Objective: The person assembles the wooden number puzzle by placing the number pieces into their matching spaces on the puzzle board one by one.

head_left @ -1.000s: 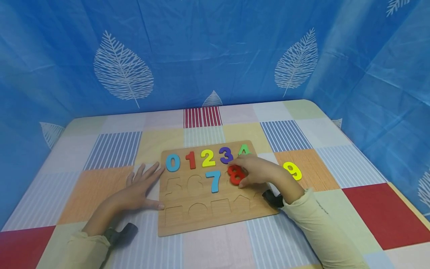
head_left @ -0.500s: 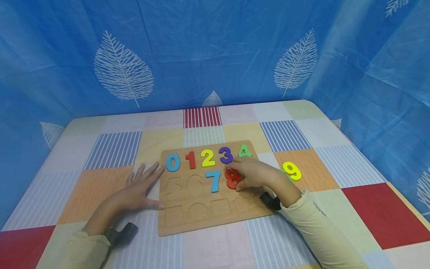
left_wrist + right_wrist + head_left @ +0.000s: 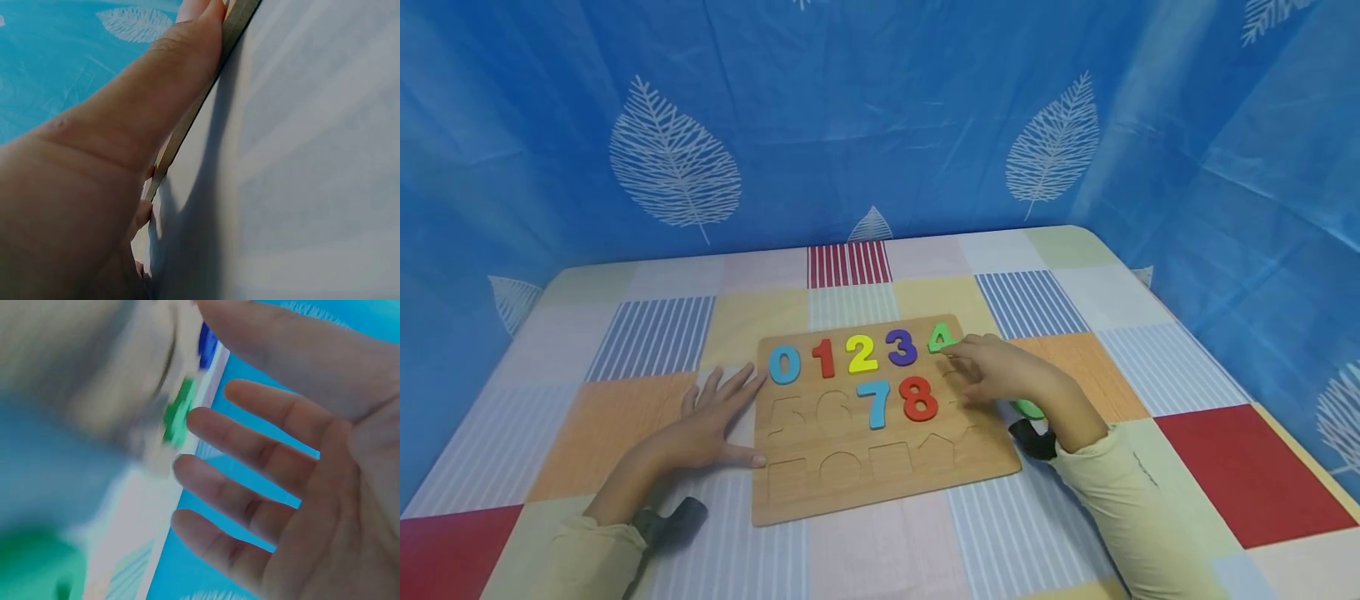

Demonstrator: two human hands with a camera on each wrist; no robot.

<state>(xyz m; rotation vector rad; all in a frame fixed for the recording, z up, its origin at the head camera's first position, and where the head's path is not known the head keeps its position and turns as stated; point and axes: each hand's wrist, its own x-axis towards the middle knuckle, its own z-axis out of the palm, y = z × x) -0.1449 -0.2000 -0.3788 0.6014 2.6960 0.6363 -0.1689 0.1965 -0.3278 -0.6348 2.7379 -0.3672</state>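
A wooden number board [image 3: 850, 492] lies on the table. My left hand [image 3: 711, 421] rests at its left edge, fingers spread, the thumb touching the rim; the left wrist view shows the thumb [image 3: 181, 69] against that edge. My right hand [image 3: 1011, 371] is over the board's right side with nothing in it, its fingers apart in the right wrist view. Close to its fingertips is the green 4 [image 3: 940, 338]. The red 8 [image 3: 918, 398] lies in the middle row beside the light blue 7 [image 3: 874, 404]. The yellow 9 is hidden from the head view.
Along the board's top row lie the blue 0 [image 3: 785, 365], red 1 [image 3: 823, 358], yellow 2 [image 3: 862, 353] and purple 3 [image 3: 901, 347]. A green piece [image 3: 1028, 408] shows partly under the right wrist. A blue leaf-print curtain [image 3: 850, 125] hangs behind the table.
My right hand slid the red 8 slightly left beside the 7, let go of it and moved right toward the board's edge. My left hand stayed in place.
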